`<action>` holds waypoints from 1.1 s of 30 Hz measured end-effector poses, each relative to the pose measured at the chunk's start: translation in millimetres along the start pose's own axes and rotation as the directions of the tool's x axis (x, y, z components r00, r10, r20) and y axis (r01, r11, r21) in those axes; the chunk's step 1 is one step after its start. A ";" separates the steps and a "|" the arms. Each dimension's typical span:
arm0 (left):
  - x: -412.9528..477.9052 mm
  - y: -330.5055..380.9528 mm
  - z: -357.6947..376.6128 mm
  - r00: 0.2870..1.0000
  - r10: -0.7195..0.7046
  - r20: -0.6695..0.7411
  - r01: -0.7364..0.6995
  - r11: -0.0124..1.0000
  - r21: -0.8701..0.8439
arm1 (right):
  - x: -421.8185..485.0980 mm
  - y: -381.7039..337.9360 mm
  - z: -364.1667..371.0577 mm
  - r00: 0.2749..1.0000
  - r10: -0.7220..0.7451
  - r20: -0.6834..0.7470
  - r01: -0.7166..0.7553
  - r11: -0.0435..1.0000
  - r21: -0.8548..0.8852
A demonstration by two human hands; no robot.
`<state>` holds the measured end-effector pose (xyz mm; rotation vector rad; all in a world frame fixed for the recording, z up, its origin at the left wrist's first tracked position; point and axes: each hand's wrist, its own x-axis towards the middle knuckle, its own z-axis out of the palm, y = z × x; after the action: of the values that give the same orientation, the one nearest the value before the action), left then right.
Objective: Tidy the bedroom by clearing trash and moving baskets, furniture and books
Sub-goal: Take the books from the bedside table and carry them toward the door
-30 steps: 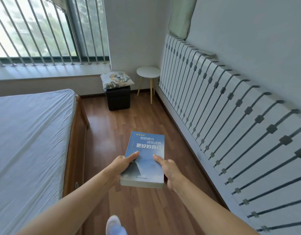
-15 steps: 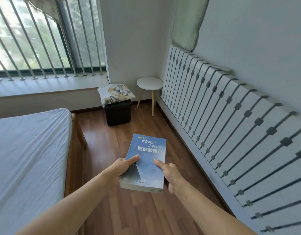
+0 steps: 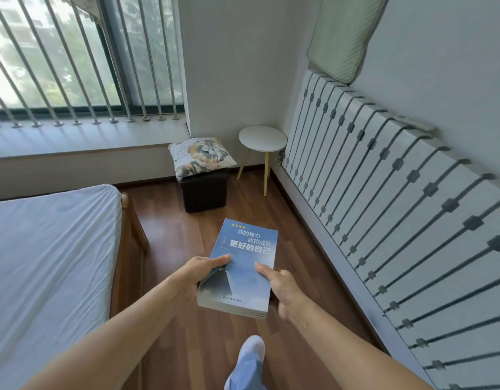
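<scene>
A small stack of books with a blue cover and white Chinese lettering on top is held out in front of me above the wooden floor. My left hand grips its left edge, thumb lying on the cover. My right hand grips the right edge, thumb also on top. The fingers of both hands are hidden under the books.
A bed with a white sheet and wooden frame fills the left. A black ottoman carrying a floral cushion and a round white side table stand ahead in the corner. A striped folded panel leans along the right wall.
I have walked forward along the floor between the bed and the wall. The ottoman and side table are closer. Both hands keep the same hold on the books.
</scene>
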<state>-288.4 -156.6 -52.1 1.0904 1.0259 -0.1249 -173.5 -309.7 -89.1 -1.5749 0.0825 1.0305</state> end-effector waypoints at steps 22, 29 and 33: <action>199.2 237.7 -13.3 0.992 0.064 -0.106 -0.053 0.994 0.101 | 243.9 -190.8 44.7 0.999 0.026 0.048 -0.027 1.000 0.009; 272.8 298.9 -21.2 0.999 0.027 -0.043 -0.022 0.993 0.113 | 302.9 -241.0 58.2 0.999 0.034 -0.018 -0.033 0.999 0.036; 323.4 350.4 -36.3 1.000 0.010 0.017 -0.013 0.986 0.167 | 345.7 -276.3 74.5 0.998 0.038 -0.050 -0.035 0.998 0.055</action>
<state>60.6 170.3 -58.1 1.2453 1.0080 -0.2134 151.7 -0.4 -93.0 -1.5557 0.1734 1.0083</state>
